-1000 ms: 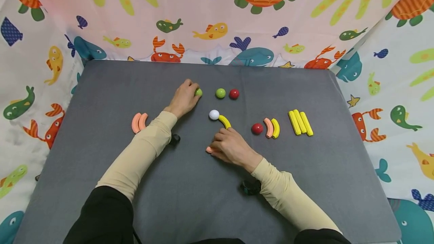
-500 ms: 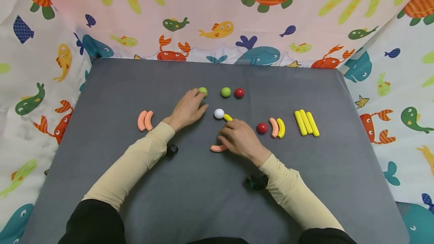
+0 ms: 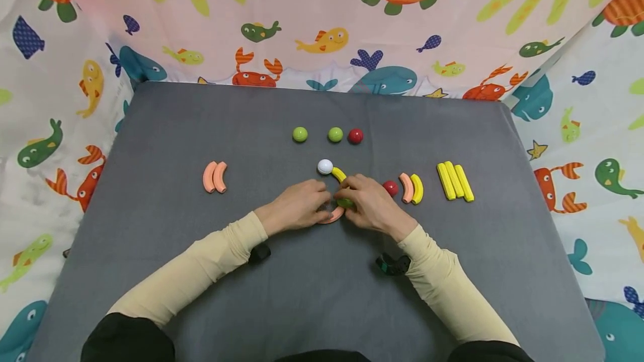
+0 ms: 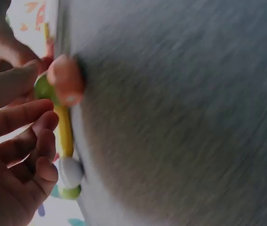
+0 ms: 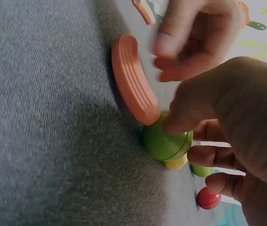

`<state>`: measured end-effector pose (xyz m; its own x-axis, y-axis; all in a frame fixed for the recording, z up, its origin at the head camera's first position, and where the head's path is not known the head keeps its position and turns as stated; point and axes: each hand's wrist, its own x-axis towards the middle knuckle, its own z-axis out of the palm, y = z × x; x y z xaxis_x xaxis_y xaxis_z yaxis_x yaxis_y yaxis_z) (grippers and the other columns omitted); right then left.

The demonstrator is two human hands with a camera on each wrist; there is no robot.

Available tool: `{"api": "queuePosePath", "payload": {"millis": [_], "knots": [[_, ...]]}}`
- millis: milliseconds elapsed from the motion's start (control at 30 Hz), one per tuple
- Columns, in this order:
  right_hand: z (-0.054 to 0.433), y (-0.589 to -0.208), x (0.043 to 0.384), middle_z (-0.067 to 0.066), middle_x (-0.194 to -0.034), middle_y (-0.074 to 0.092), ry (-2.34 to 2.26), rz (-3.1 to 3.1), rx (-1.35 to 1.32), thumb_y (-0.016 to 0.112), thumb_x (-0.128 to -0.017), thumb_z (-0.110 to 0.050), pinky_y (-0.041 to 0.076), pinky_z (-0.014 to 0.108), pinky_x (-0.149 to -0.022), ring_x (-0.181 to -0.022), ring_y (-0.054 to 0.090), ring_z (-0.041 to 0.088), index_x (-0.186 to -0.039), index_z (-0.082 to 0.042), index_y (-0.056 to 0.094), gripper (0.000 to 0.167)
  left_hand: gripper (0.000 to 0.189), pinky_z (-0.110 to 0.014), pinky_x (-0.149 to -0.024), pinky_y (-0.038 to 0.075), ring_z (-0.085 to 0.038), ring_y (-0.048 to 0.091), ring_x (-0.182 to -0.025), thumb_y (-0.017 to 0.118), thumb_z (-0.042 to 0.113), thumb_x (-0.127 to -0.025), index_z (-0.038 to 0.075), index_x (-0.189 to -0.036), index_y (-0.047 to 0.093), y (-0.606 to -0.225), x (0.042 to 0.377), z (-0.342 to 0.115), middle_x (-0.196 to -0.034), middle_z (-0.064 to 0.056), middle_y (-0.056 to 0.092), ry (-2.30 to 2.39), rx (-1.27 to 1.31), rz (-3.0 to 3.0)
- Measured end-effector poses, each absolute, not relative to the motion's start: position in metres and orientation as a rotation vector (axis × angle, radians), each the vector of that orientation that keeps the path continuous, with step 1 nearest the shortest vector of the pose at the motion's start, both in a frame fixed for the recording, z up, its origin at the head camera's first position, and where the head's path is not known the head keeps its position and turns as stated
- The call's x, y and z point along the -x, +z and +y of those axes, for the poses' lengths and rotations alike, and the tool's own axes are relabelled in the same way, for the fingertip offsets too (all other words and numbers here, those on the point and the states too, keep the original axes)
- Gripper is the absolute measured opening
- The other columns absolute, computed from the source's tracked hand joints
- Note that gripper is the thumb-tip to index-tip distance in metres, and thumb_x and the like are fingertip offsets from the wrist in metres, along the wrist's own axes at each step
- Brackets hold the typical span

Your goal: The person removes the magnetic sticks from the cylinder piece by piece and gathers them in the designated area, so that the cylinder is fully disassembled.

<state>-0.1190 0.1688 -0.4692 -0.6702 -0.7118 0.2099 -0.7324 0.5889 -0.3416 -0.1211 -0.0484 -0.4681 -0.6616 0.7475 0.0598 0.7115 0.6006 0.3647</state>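
Observation:
My right hand (image 3: 374, 205) pinches a green ball (image 5: 164, 141), thumb on its near side and fingers behind it. Against that ball lies one end of a ridged pink curved piece (image 5: 132, 80). My left hand (image 3: 297, 205) is beside the same pink piece; in the right wrist view its blurred fingers hang apart from it, loosely bent and holding nothing. Beyond the green ball a yellow curved piece (image 4: 65, 134) leads up to a white ball (image 3: 325, 167). Part of the yellow piece is hidden by my right fingers in the head view.
Farther back stand two green balls (image 3: 299, 134) and a red ball (image 3: 355, 136). Right of my right hand are another red ball (image 3: 390, 187), a pink curve (image 3: 406, 187) and a yellow curve (image 3: 417, 189). Yellow sticks (image 3: 455, 181) lie far right, two pink curves (image 3: 214, 177) left.
My left hand has come from the back green ball toward me and to the right, beside the pink piece. My right hand has let go of the pink piece; a green ball now shows under its fingers.

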Motion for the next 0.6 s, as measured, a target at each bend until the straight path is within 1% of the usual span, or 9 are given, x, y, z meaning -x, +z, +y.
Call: {"api": "queuePosePath", "payload": {"millis": [100,167,400,600], "knots": [[0.171,-0.47,0.12,0.004,-0.101,0.066,0.593,-2.766,-1.267,0.073,-0.073,-0.004,0.05,0.037,-0.078,-0.088,0.058,0.021,-0.1,-0.013,0.075,0.027,0.026,-0.028,-0.06,0.04,-0.015,0.046,-0.067,0.074,0.037,-0.086,0.014,-0.076,0.065,-0.473,0.115,-0.046,-0.075,-0.001,0.053,0.481,-1.303,2.684],[0.17,-0.471,0.12,0.004,-0.101,0.066,0.585,-2.769,-1.269,0.075,-0.074,-0.005,0.05,0.037,-0.08,-0.089,0.058,0.021,-0.1,-0.013,0.075,0.027,0.027,-0.027,-0.06,0.039,-0.015,0.045,-0.067,0.076,0.037,-0.084,0.015,-0.074,0.063,-0.475,0.113,-0.047,-0.074,-0.001,0.052,0.478,-1.315,2.667],[0.17,-0.47,0.121,0.003,-0.101,0.066,0.556,-2.759,-1.282,0.079,-0.074,-0.006,0.051,0.038,-0.084,-0.093,0.06,0.022,-0.1,-0.013,0.075,0.026,0.022,-0.027,-0.061,0.042,-0.015,0.048,-0.069,0.076,0.033,-0.084,0.014,-0.083,0.067,-0.479,0.111,-0.049,-0.076,-0.001,0.054,0.5,-1.321,2.666],[0.169,-0.47,0.12,0.003,-0.104,0.069,0.547,-2.759,-1.289,0.079,-0.077,-0.006,0.052,0.039,-0.089,-0.099,0.062,0.022,-0.102,-0.012,0.074,0.027,0.022,-0.027,-0.059,0.043,-0.015,0.049,-0.067,0.076,0.033,-0.084,0.014,-0.079,0.067,-0.479,0.107,-0.047,-0.074,-0.001,0.054,0.52,-1.325,2.659]]}}
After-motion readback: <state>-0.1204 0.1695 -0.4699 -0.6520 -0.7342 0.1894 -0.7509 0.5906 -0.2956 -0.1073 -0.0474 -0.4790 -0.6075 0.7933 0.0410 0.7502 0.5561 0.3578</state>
